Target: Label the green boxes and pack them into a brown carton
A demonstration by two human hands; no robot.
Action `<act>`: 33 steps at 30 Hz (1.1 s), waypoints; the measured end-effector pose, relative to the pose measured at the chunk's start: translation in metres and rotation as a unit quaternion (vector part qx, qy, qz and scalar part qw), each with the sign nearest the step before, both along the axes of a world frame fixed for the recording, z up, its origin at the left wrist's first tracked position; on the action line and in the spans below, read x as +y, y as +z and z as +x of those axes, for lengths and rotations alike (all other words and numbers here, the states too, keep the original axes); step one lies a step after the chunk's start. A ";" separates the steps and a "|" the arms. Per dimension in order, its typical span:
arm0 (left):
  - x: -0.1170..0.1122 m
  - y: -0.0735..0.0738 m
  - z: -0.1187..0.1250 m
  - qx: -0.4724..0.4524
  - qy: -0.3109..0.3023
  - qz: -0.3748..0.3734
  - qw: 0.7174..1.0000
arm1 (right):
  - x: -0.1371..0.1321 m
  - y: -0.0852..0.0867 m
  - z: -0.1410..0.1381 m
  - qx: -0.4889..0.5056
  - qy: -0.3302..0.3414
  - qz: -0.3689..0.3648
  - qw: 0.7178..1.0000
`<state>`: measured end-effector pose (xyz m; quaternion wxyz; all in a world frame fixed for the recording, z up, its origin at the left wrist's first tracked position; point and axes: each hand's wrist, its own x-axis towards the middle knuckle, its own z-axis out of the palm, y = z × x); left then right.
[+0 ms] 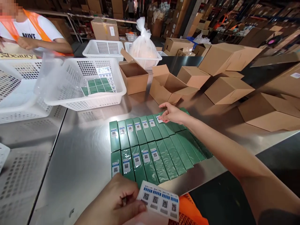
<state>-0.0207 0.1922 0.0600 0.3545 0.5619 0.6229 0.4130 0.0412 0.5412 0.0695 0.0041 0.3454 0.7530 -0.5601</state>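
Two rows of slim green boxes (173, 154) lie side by side on the metal table, several with a white and blue QR sticker (137, 126) near one end. In the foreground my left hand (117, 200) is closed on a sheet of QR stickers (160, 201), pinched between thumb and fingers. Over the back row, my right hand (172, 114) has its fingertips on a QR sticker (159, 119) at the top of a green box. Part of that sticker is hidden by the fingers. Boxes to its right show no stickers.
A white basket (98, 101) at the left holds green and white sticker sheets. Open cardboard boxes (133, 79) and more cartons (228, 90) stand along the back and right. A co-worker (47, 31) in an orange vest is at the far left. A tied plastic bag (143, 43) sits in another basket.
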 end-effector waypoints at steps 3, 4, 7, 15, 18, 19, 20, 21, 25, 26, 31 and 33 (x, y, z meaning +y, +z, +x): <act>-0.001 0.000 -0.001 0.021 -0.015 -0.017 1.000 | -0.005 -0.005 0.001 -0.009 0.004 0.014 1.000; -0.001 0.001 -0.001 0.024 -0.014 -0.020 0.999 | -0.007 -0.005 0.001 -0.010 0.008 0.019 1.000; -0.001 0.002 -0.001 0.023 -0.009 -0.025 0.999 | -0.010 -0.003 -0.002 -0.027 0.013 0.053 0.998; 0.002 -0.007 -0.006 -0.051 0.033 0.007 0.998 | -0.007 0.008 -0.002 -0.077 0.036 0.258 0.962; 0.002 -0.009 -0.009 -0.102 0.121 -0.011 0.987 | -0.046 0.018 0.027 0.126 0.053 0.110 0.985; 0.002 -0.009 -0.009 -0.120 0.143 -0.017 0.982 | -0.064 0.021 0.038 0.176 0.083 0.031 0.980; 0.002 -0.010 -0.009 -0.134 0.158 -0.021 0.978 | -0.081 0.024 0.050 0.202 0.124 -0.028 0.971; 0.002 -0.010 -0.008 -0.145 0.166 -0.024 0.975 | -0.098 0.026 0.060 0.204 0.152 -0.068 0.965; 0.001 -0.015 -0.007 -0.153 0.168 -0.043 0.973 | -0.141 0.023 0.083 0.174 0.115 -0.120 0.971; 0.000 -0.017 -0.007 -0.157 0.170 -0.047 0.972 | -0.146 0.020 0.084 0.174 0.092 -0.120 0.973; -0.008 -0.021 -0.011 -0.165 0.195 -0.052 0.965 | -0.157 0.007 0.089 0.187 0.023 -0.092 0.978; -0.009 -0.017 -0.011 -0.124 0.188 -0.047 0.973 | -0.160 0.006 0.095 0.179 0.012 -0.091 0.980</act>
